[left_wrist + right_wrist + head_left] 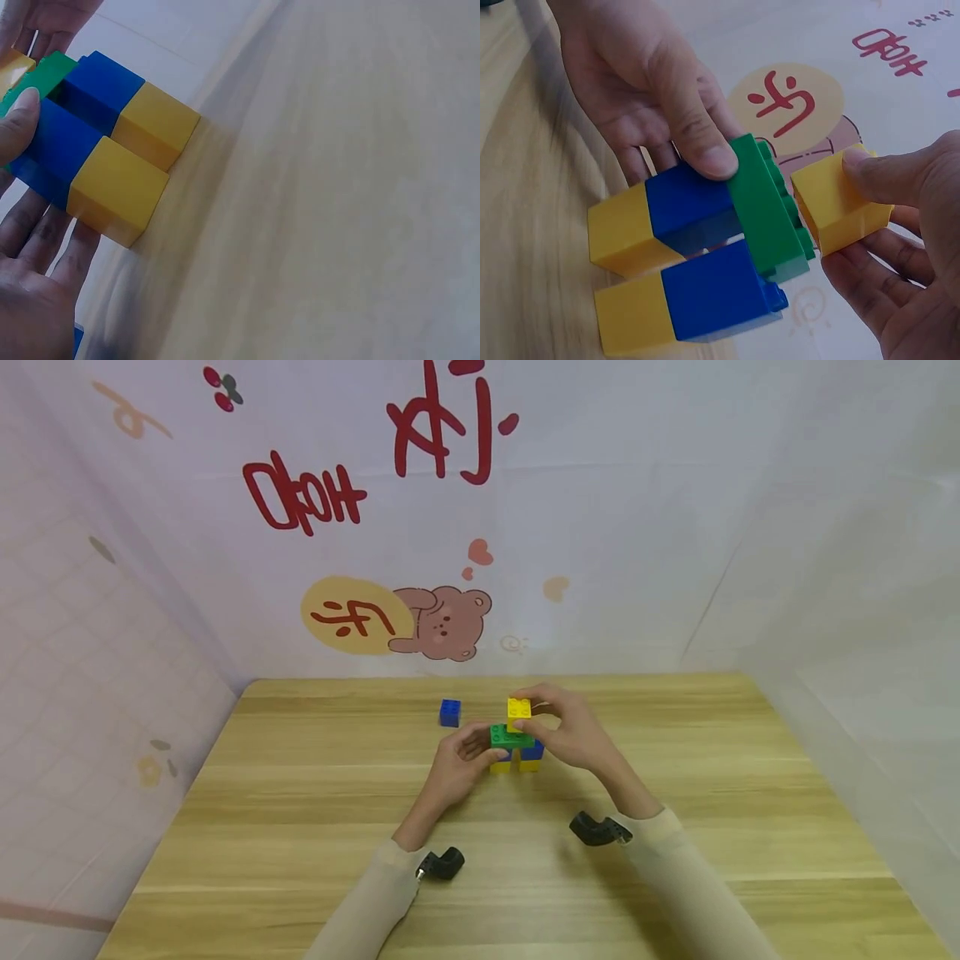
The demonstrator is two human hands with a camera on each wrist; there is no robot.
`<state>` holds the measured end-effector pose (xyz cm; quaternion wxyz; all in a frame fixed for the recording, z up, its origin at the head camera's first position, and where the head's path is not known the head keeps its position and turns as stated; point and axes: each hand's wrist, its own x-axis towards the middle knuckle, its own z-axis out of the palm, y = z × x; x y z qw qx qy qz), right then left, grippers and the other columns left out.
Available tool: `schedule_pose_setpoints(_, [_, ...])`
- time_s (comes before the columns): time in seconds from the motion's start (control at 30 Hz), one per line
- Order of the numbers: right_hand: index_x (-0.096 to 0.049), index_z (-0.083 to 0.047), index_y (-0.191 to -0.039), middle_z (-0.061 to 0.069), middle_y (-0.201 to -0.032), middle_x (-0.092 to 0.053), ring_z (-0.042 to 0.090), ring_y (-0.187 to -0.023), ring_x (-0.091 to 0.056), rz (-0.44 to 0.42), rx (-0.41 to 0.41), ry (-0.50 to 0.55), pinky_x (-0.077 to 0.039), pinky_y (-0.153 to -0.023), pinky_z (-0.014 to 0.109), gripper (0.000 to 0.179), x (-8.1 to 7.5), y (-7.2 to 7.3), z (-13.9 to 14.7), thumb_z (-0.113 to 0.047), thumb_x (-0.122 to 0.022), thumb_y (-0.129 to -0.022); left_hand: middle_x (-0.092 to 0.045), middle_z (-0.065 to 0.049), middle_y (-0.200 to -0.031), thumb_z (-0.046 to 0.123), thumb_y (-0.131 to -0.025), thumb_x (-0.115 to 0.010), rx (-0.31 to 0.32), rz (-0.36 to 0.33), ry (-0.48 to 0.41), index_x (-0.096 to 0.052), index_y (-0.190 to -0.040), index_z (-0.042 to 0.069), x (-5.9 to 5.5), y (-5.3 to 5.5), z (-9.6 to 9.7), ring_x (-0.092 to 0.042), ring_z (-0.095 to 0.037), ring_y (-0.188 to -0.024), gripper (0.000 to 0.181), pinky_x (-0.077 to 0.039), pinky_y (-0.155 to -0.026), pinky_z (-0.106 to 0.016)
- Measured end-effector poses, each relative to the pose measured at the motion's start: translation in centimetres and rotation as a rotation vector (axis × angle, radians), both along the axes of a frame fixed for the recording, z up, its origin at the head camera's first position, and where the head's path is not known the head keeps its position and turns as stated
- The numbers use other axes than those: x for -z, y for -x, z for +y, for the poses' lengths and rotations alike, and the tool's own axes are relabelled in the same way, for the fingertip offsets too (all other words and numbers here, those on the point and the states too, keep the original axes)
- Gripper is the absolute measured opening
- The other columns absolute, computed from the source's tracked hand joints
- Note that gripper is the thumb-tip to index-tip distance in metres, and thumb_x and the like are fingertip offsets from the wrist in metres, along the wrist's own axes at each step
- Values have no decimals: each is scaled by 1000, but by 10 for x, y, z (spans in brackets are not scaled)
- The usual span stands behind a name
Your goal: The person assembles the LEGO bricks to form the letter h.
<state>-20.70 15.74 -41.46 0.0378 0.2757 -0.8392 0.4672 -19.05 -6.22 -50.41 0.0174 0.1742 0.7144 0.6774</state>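
Observation:
A toy brick structure stands on the table: two columns, each a blue brick [720, 292] on a yellow brick [634, 319], bridged by a green brick [763, 217]. My left hand [453, 767] grips its left column, thumb near the seam of green and blue, fingers on the far side. Between thumb and fingers, my right hand [576, 735] pinches a separate yellow brick [519, 710] at the green brick's studs. That brick looks slightly tilted in the right wrist view; whether it is pressed on, I cannot tell.
One loose blue brick [450, 713] lies behind the left hand on the wooden table [315, 827]. A white printed cloth [630, 543] rises along the back edge and both sides. Black camera mounts [596, 829] stick out from both wrists.

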Motion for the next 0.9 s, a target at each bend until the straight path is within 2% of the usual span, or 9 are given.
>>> schedule_pose_setpoints(0.4, [-69,-11,-128,3,-122,-70,22,-105,-70,13,-48,-16,-60,-101,44,36,0,-2,-12,-14,-76,-94,-71,-14,-130,14,-92,-77,6,-39,-2,-67,-128,8,-5,-1,-3,-67,-28,-124,37,-56,-104,-28])
schedule_pose_setpoints(0.63, [-68,-8,-129,6,-122,-69,26,-110,-69,-4,-79,7,-60,-100,49,36,0,-4,-17,-12,-75,-94,-73,-14,-127,12,-91,-77,-7,-35,4,-67,-126,7,-5,-1,-3,-68,-28,-122,37,-57,-104,-32])
schedule_pose_setpoints(0.9, [-68,-9,-131,6,-129,-68,29,-111,-69,-40,-68,6,-60,-101,45,38,3,-6,-20,-13,-75,-94,-72,-12,-129,10,-90,-78,-26,-34,21,-69,-122,8,-6,-1,-4,-67,-26,-124,34,-57,-106,-35])
